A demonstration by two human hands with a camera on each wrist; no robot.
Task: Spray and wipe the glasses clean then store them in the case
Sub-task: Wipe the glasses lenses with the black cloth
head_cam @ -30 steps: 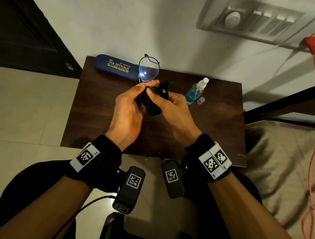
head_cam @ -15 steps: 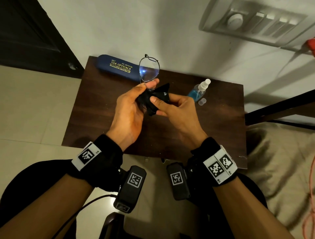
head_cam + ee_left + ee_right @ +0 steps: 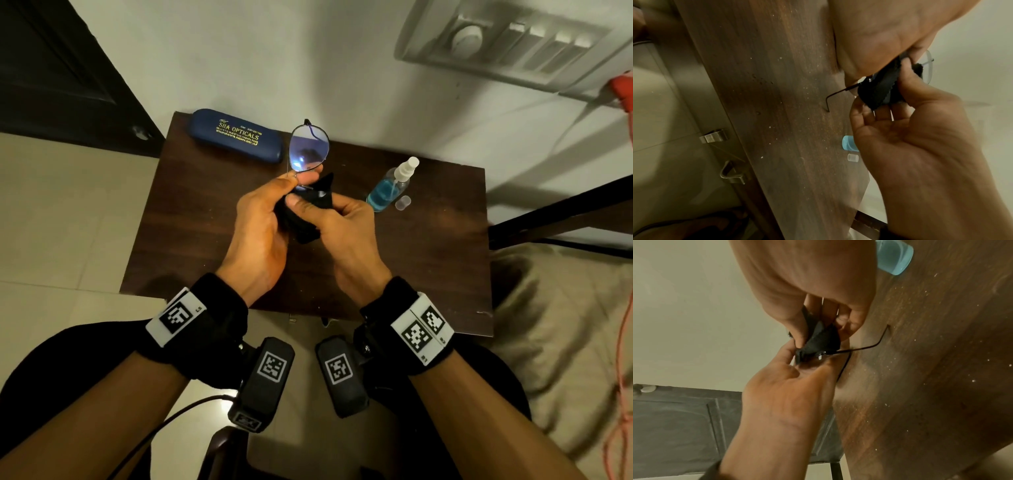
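Observation:
Thin-rimmed glasses [image 3: 309, 148] are held upright above the table, one lens free and glinting. My left hand [image 3: 296, 178] pinches the frame just below that lens. My right hand [image 3: 301, 205] pinches a black cloth [image 3: 308, 219] folded over the other lens, which is hidden. In the left wrist view the cloth [image 3: 881, 91] wraps the lens and a temple arm [image 3: 838, 94] sticks out. The cloth [image 3: 822, 339] sits between my right fingers in the right wrist view. The blue case [image 3: 236, 138] lies shut at the table's back left.
A spray bottle [image 3: 388, 188] of blue liquid stands at the right of the dark wooden table [image 3: 191, 240], its clear cap [image 3: 402, 202] beside it. A wall runs behind the table, a dark door [image 3: 61, 78] is at left, and bedding [image 3: 565, 342] at right.
My right thumb and fingers have slid the cloth a little over the covered lens, drawing slightly right and down. The left hand keeps the glasses almost still.

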